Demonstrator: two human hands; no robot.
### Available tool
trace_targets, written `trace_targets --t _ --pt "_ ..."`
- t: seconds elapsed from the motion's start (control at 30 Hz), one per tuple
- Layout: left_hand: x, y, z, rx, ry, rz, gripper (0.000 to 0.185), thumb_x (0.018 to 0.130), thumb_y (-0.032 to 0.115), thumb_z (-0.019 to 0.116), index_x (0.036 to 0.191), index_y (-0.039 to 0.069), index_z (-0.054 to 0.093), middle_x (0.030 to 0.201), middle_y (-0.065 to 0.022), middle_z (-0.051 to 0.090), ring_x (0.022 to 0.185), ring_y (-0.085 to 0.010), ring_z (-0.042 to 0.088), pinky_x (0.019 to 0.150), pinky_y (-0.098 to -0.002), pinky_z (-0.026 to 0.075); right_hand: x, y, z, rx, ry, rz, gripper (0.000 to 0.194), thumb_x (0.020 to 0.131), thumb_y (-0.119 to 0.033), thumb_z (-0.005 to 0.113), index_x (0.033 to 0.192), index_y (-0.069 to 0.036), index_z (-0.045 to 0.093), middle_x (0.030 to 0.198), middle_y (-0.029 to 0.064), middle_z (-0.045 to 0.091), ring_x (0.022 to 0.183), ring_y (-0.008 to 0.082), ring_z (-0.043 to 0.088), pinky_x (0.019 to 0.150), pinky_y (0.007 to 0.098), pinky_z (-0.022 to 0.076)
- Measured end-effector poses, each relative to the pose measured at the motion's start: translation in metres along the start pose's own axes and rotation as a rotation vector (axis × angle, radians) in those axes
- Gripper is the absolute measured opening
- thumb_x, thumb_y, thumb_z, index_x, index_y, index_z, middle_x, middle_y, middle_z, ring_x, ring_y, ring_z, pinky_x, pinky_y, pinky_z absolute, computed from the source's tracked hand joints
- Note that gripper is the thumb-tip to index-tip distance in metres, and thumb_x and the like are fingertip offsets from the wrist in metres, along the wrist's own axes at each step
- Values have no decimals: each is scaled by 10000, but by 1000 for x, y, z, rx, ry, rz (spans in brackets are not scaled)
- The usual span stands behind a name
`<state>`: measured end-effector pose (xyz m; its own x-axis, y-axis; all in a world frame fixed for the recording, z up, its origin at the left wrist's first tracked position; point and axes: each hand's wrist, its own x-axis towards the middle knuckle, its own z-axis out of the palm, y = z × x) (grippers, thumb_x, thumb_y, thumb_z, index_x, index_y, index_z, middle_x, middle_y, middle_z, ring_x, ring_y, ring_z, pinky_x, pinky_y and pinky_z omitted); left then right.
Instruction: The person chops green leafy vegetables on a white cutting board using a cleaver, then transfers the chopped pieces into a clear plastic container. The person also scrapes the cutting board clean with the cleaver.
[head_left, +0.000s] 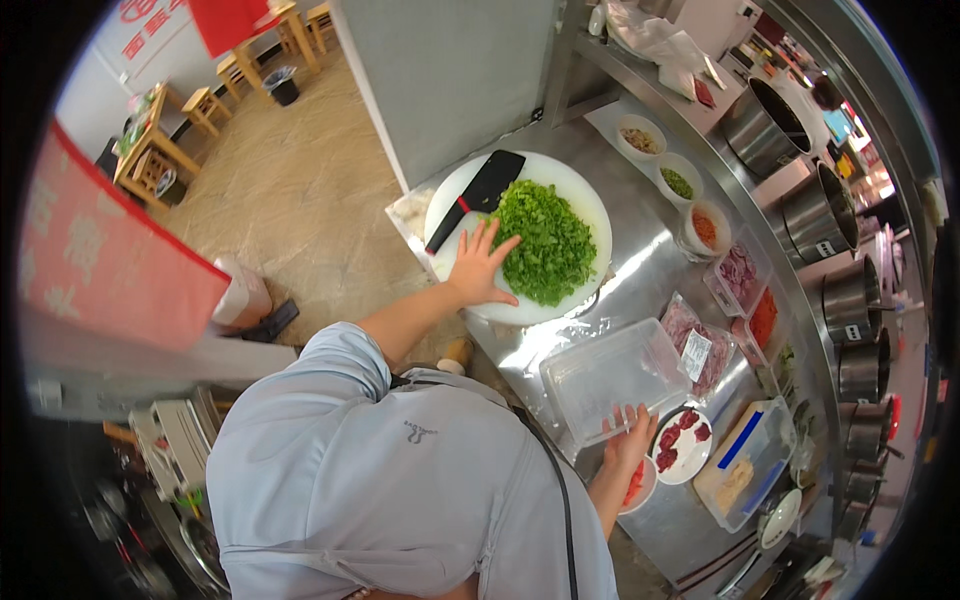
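A round white cutting board (459, 266) bears a heap of chopped green herbs or leafy greens (547, 244) and a black cleaver (491, 182) with a black and red handle. My left hand (484, 262) is spread over the board at the heap's left edge, fingers apart, holding nothing. My right hand (630, 435) is at the near edge of a clear plastic container (615, 375), its fingertips partly seen through or behind the rim; whether it grips the rim is unclear. Beside that hand are a white plate with dark red meat pieces (682, 446) and a bowl of red pieces (637, 485).
Packaged meat (701, 349) lies beyond the container. Small bowls (677, 180) and plastic tubs (739, 274) line the steel counter's far side. A lidded tub (742, 465) stands at right. Steel pots (817, 214) stand beyond a ledge. A grey partition (450, 75) borders the board's far side.
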<state>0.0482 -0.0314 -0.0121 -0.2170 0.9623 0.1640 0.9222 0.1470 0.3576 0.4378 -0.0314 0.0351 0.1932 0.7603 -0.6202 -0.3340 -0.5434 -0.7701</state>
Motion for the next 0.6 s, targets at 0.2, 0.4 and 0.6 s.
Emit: trace_targets --t 0.2,0.4,0.6 --pt "50 2 4 -15 -63 161 1137 467 625 818 1439 300 326 1530 -205 124 1405 -444 94 985 -745 183 -18 25 18 117 121 -15 810 863 -282 638 1486 -212 124 1307 152 454 1036 282 558 795 487 458" --pt "68 25 8 31 -100 96 934 536 558 813 1357 315 439 1493 -144 243 1392 -391 155 969 -701 247 -33 25 30 143 171 -22 822 854 -276 645 1486 -209 125 1327 155 440 1065 282 556 791 469 471" --pt "76 20 28 -56 34 81 626 555 277 830 1134 226 598 1291 -59 475 1234 -321 392 938 -627 333 -26 3 55 88 145 -6 817 859 -234 642 1491 -212 123 1254 128 497 1058 279 559 808 468 466"
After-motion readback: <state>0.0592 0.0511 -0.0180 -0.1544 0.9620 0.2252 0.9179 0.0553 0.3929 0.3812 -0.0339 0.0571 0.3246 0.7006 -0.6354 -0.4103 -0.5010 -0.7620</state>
